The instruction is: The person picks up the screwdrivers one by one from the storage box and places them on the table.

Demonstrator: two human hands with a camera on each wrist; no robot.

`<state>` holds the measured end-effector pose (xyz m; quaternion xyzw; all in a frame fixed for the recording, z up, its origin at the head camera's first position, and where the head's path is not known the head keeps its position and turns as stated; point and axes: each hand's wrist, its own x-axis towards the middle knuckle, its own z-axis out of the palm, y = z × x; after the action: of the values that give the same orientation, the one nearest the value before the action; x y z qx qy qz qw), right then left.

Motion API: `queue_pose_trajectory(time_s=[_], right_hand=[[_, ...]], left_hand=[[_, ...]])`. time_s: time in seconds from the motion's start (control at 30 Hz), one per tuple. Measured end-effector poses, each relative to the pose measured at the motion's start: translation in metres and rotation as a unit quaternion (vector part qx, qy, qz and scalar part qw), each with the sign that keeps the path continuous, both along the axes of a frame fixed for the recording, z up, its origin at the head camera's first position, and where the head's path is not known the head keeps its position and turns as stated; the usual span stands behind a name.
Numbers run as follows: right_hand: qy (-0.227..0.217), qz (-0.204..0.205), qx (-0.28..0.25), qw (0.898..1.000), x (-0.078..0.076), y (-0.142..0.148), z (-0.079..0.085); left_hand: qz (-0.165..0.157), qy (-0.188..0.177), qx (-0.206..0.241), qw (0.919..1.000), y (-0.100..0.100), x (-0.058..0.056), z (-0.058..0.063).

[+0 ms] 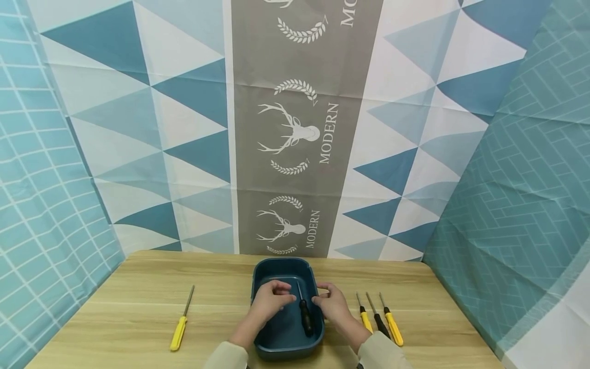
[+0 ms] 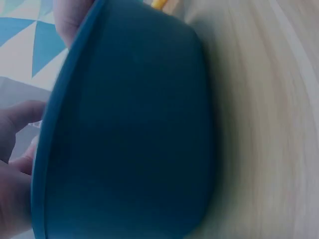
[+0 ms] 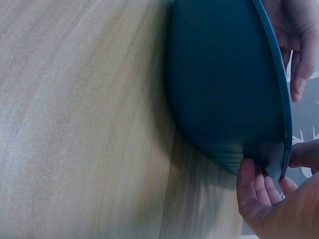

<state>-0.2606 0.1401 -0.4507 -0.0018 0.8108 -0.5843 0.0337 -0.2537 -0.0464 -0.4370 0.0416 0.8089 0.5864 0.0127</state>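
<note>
A dark blue rectangular bin [image 1: 288, 353] stands on the wooden table, with a black-handled screwdriver [image 1: 306, 319] lying lengthwise inside it. My left hand [image 1: 271, 299] is held over the left part of the bin with loosely bent fingers and nothing between them. At the bin's right side, my right hand [image 1: 333, 303] pinches the rim. The right wrist view shows its fingers [image 3: 249, 186] against the outer wall near a corner, the thumb on the rim's other side. In the left wrist view, the outer wall [image 2: 124, 124] covers most of the picture.
To the left lies a screwdriver with a yellow handle [image 1: 179, 333]. Right of the bin, three more lie side by side: a yellow-and-black screwdriver [image 1: 366, 319], a black one [image 1: 381, 325] and another yellow-and-black one [image 1: 393, 327]. Patterned cloth [image 1: 198, 128] hangs behind the table.
</note>
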Motion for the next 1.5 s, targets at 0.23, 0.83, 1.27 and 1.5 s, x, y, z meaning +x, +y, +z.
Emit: queue_pose_trajectory(time_s=[0.23,0.83,1.27,1.5], right_hand=[[0.002,0.001,-0.006,1.0,0.0,0.001,0.0],[-0.004,0.0,-0.005,1.0,-0.001,0.0,0.0],[-0.009,-0.005,0.002,1.0,-0.001,0.0,0.002],[-0.011,0.0,0.001,1.0,-0.001,0.0,0.003]], left_hand=[[0.005,-0.063,0.022,0.9978,0.013,-0.005,-0.007],[0.037,-0.124,0.02,0.9914,0.034,-0.009,-0.017],[0.049,-0.123,-0.01,0.9912,0.043,-0.011,-0.018],[0.053,-0.117,-0.024,0.9914,0.045,-0.011,-0.022]])
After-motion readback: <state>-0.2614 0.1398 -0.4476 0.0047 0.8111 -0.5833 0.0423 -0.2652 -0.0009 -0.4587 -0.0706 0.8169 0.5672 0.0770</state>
